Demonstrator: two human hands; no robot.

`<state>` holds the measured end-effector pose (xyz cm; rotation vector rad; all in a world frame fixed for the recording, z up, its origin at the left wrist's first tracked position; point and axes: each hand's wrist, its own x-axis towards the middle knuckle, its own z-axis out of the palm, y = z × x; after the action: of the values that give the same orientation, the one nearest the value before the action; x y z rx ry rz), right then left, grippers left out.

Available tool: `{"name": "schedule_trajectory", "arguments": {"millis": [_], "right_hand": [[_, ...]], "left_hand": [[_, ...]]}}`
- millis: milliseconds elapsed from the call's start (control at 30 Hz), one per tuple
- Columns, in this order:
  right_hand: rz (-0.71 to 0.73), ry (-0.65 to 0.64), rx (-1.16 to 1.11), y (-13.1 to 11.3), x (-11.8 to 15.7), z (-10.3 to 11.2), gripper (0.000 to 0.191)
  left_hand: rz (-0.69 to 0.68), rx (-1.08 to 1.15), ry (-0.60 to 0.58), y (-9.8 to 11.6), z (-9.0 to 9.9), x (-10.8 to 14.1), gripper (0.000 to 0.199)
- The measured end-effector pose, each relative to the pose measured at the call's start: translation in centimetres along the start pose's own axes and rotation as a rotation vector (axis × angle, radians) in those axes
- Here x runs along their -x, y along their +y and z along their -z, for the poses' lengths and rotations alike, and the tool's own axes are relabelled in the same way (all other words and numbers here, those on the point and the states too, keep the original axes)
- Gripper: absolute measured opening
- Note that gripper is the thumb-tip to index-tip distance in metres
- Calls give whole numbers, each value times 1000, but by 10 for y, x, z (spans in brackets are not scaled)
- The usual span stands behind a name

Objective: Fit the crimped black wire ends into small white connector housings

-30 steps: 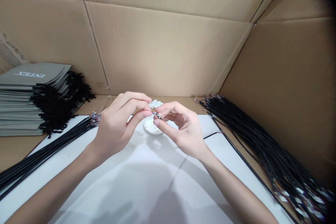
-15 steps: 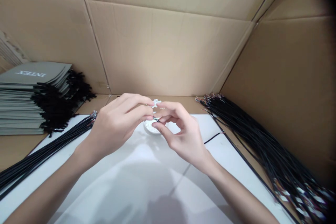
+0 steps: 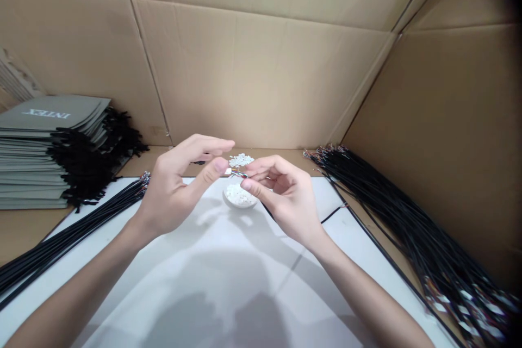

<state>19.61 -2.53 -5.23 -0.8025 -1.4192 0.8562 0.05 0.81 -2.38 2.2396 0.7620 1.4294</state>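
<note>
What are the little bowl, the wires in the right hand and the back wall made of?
The bowl looks like smooth white plastic or ceramic; its plain pale side fits both. The wires are probably metal inside plastic coats: they're thin and coloured, though their insides are hidden. The wall seems dull cardboard, brown with straight creases.

A bowl [image 3: 240, 206] stands on the table [image 3: 196, 261], right of a cable bundle [image 3: 81, 229].
</note>
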Motion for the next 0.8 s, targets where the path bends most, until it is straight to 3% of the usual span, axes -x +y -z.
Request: {"name": "schedule_trajectory", "arguments": {"millis": [233, 367, 567, 800], "right_hand": [[-43, 54, -123, -4, -3, 1, 20], [2, 73, -86, -3, 0, -2, 19], [227, 53, 126, 3, 6, -5, 39], [473, 67, 457, 5, 9, -4, 36]], "left_hand": [[212, 292, -103, -4, -13, 5, 34], [384, 443, -39, 5, -24, 7, 37], [471, 465, 59, 9, -30, 8, 38], [452, 525, 101, 10, -34, 10, 34]]}}
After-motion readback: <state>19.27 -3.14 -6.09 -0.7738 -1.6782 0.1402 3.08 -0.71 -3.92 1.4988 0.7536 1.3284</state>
